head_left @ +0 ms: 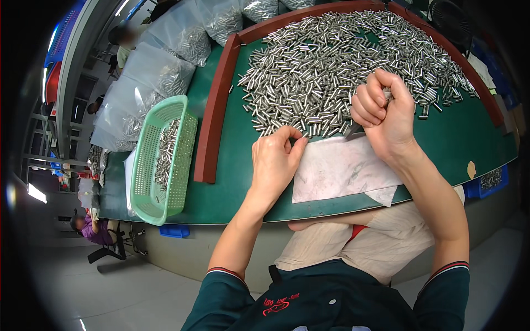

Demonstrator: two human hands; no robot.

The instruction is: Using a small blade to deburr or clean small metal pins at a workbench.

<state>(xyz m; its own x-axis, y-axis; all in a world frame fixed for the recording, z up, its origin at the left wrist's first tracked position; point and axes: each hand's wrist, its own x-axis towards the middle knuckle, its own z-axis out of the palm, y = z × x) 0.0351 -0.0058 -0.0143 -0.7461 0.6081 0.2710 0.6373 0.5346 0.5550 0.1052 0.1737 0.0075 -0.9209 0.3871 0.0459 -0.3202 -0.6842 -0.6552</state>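
Observation:
A wide heap of short, shiny metal pins (314,71) covers much of the green tabletop. At the heap's near edge, my left hand (274,157) has its thumb and index finger pinched together, touching or very close to the nearest pins; what lies between them is too small to make out. My right hand (383,110) is closed in a fist, raised above the heap's right part. A grey, flat metal blade-like tool (354,131) sticks out below that fist, its handle mostly hidden. Beneath my right wrist lies a stained whitish cloth (339,174).
Dark red wooden rails (216,118) border the heap. Left of them stands a pale green plastic basket (144,187) with pins inside. Clear bags of pins (160,71) line the table's far left. A blue bin (486,185) sits at the right edge. People sit further left.

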